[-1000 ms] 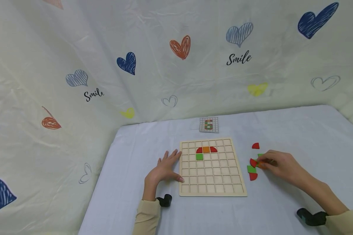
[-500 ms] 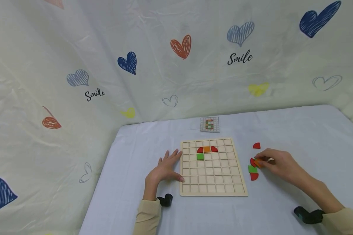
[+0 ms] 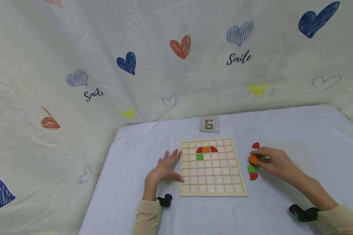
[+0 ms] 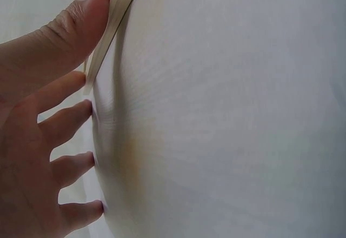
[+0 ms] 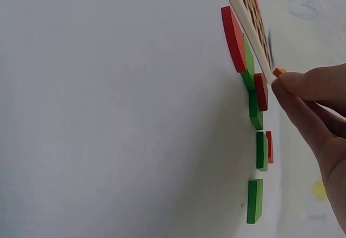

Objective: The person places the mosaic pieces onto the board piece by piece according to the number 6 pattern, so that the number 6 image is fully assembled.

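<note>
A wooden grid board (image 3: 213, 179) lies on the table. Two red quarter-round tiles flank an orange square tile (image 3: 206, 149) in one of its upper rows, with a green square tile (image 3: 199, 156) below the left red one. My left hand (image 3: 164, 170) rests at the board's left edge, fingers spread; in the left wrist view the thumb touches the wooden edge. Between thumb and fingertips, my right hand (image 3: 276, 162) pinches another orange square tile (image 3: 253, 159). Held over the loose tiles right of the board, it partly covers a red tile beneath.
Loose tiles line the board's right side: a red quarter-round (image 3: 255, 145) at the back, a green square (image 3: 251, 169) and a red quarter-round (image 3: 253, 176) at the front. Several green tiles (image 5: 254, 201) show in the right wrist view. Behind the board lies a pattern card (image 3: 209, 124).
The right hand has picked the orange tile from among the loose pieces and moved it a little left and away from me. My left hand stays at the board's edge.
</note>
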Demonstrator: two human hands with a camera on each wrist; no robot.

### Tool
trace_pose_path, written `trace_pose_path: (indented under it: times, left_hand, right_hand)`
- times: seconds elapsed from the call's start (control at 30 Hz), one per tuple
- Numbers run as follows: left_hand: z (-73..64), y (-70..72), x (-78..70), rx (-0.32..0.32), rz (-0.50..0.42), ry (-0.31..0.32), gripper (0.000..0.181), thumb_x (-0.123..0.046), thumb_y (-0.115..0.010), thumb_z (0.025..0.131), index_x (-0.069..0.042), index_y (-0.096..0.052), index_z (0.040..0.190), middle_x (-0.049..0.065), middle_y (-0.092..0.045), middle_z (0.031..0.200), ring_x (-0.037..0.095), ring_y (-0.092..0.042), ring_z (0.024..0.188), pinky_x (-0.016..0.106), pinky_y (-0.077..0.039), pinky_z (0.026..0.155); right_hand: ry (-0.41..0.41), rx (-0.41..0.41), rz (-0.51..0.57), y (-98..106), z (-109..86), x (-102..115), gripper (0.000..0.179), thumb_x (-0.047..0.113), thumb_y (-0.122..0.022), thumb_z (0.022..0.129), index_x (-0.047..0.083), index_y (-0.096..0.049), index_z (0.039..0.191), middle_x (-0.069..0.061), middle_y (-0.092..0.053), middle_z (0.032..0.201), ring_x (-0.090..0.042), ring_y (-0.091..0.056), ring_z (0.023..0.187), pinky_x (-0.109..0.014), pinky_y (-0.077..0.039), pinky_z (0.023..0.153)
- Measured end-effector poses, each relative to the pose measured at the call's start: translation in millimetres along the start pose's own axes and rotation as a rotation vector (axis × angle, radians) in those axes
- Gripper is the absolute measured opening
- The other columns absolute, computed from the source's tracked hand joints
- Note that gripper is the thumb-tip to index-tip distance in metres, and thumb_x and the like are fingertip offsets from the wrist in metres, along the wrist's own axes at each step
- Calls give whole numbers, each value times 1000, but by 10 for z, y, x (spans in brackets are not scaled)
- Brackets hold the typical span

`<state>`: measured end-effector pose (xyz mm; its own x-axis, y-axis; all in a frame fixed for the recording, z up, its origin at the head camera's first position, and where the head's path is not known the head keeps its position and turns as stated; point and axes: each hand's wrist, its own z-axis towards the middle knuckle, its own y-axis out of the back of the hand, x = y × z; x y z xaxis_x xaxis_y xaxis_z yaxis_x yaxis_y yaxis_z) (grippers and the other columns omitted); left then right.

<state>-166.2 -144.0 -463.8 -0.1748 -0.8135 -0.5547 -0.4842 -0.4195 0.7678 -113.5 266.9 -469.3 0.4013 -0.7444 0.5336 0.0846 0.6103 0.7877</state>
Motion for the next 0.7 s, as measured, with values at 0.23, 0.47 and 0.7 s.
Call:
trace_pose_path:
  times: [0.23,0.47,0.7]
  left_hand:
    - [-11,3,-5,-3,-6,-5,112,-27,-95,72,-17,-31,164,7,-19,173,42,0,160,68,-4,125]
    - [-10,5,-7,-6,1,-8,112,-28,-95,72,-16,-31,163,7,-19,173,42,-1,160,68,-4,125]
    - [-7,5,-9,-5,7,-6,112,-28,-95,72,-17,-31,164,6,-19,173,42,0,160,68,-5,125]
  right_hand:
    - [-23,19,30,-24,24,24,39,-2,-87,76,-2,-75,113,-11,-73,102,-27,-71,88,-35,-64,69]
    - [2,11,64,-49,81,53,36,-1,-89,74,-1,-76,108,-8,-74,98,-23,-71,85,-33,-64,69]
    - [7,33,56,-100,147,106,31,-1,-88,76,4,-76,104,-3,-73,98,-17,-68,81,-32,-64,71]
